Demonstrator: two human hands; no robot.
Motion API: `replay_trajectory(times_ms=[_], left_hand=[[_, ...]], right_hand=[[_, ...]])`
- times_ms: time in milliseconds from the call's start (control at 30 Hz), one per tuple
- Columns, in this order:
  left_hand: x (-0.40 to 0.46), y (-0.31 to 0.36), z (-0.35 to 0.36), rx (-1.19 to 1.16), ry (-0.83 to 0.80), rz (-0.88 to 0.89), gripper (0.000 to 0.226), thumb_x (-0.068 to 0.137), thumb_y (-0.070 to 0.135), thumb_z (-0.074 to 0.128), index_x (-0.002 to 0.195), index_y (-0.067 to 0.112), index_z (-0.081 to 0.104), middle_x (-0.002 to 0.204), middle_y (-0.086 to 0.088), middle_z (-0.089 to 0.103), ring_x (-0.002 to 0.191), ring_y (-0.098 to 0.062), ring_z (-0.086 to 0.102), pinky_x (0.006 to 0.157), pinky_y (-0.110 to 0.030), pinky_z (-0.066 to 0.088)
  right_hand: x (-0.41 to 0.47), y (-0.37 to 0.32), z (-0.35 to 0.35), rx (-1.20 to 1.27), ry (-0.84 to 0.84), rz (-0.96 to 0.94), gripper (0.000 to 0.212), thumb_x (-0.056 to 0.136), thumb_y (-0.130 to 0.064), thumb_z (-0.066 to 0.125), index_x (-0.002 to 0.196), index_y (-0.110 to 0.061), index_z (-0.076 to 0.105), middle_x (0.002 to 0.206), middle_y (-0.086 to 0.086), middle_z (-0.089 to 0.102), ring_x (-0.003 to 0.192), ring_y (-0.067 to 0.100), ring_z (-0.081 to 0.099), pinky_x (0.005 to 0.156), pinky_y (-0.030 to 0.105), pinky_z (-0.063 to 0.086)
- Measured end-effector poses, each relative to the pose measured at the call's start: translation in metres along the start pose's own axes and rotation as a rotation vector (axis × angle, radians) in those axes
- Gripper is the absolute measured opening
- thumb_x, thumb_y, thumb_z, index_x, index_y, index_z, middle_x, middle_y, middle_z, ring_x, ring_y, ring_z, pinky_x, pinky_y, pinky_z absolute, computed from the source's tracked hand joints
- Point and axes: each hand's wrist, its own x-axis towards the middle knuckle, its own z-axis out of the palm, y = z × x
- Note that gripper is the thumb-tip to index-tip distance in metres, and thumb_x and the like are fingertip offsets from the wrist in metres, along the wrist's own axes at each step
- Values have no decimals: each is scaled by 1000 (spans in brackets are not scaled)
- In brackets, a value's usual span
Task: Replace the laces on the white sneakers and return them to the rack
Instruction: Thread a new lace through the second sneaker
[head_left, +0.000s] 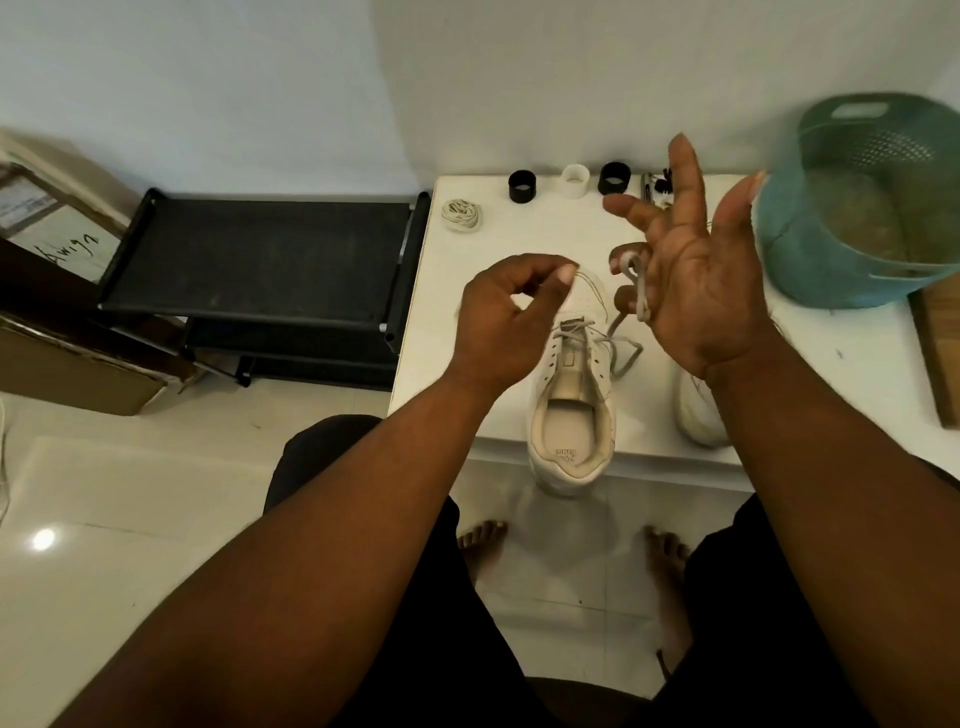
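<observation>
1. White table (519, 244) is sitting against the wall, carrying the shoes and the small items.
2. Black shoe rack (254, 254) is standing on the floor just left of the table, its top shelf showing nothing on it.
3. Teal plastic basket (831, 244) is lying tilted at the table's right end, mouth facing the camera.
4. Cardboard boxes (57, 291) are sitting left of the rack.
5. White sneaker (571, 405) is lying at the table's near edge, heel overhanging toward the person, only the lowest eyelets laced.
6. Second white sneaker (698, 410) is sitting to its right, mostly hidden behind the right forearm.
7. Right hand (696, 291) is hovering palm-up above the table, most fingers spread, with the lace (639, 291) looping around one bent finger and running down to the sneaker.
8. Left hand (509, 322) is hovering over the sneaker's toe, fingers curling, thumb and forefinger pinching together; whether lace is between them, cannot tell.
9. Coiled spare lace (461, 214) is lying at the table's far left corner.
10. Two black rings (522, 186) and one white ring (574, 181) are standing in a row along the far edge.
</observation>
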Motion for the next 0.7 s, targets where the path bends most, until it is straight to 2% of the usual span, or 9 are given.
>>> replay_trajectory(times_ms=[100,200,267,333,400,467,533,633,700], left_hand=[[-2,13,8,27,-72,129,11,95,21,71,101,16,78,91,6,75,81,-10,65,74,-24,52],[-5,16,13,58,-107,146,18,88,30,78,102,19,78,88,2,73,78,-13,64,69,-29,54],[-6,14,15,112,-101,110,27,81,39,83,100,20,78,85,2,70,76,-13,62,67,-30,54],[-5,9,16,169,-89,97,29,78,40,87,99,21,80,83,2,68,73,-14,60,66,-31,53],[-3,5,17,133,-70,53,18,83,30,84,98,20,81,83,0,70,72,-15,62,68,-32,53],[-3,4,16,-28,-68,-52,8,90,17,78,96,12,80,83,2,74,73,-13,67,71,-29,55],[-2,5,14,-204,-59,-167,8,95,8,70,99,4,77,79,4,74,72,-7,67,72,-23,54],[-1,14,10,-345,-59,-356,29,96,7,69,124,7,69,76,2,71,66,-5,64,64,-19,51],[1,16,6,-436,-74,-428,47,95,11,71,139,21,59,77,-1,71,69,-9,63,67,-23,53]], right_hand=[[3,8,2,153,-97,76,127,40,-97,62,153,-58,17,152,13,42,99,31,46,78,46,40],[2,14,4,182,-125,101,130,41,-97,61,154,-57,11,151,12,42,98,29,45,78,35,52],[2,17,5,133,-143,107,128,41,-99,55,154,-58,11,151,9,43,104,26,53,91,38,53],[1,19,7,143,-147,117,127,42,-100,54,154,-57,11,151,9,43,98,20,60,86,33,55],[1,18,9,160,-109,116,113,58,-98,44,156,-53,11,150,14,42,80,12,57,68,23,48],[2,18,8,129,-27,98,79,85,-84,28,155,-47,23,142,14,49,78,12,54,64,24,43],[4,18,1,0,86,88,50,98,-57,37,143,-37,49,124,8,59,81,13,53,64,27,41],[5,18,-8,-368,248,73,26,89,-21,53,106,-28,71,99,-4,69,79,8,56,64,26,40],[5,19,-8,-550,334,40,27,89,-7,54,96,-27,72,94,-9,70,81,1,60,69,23,44]])
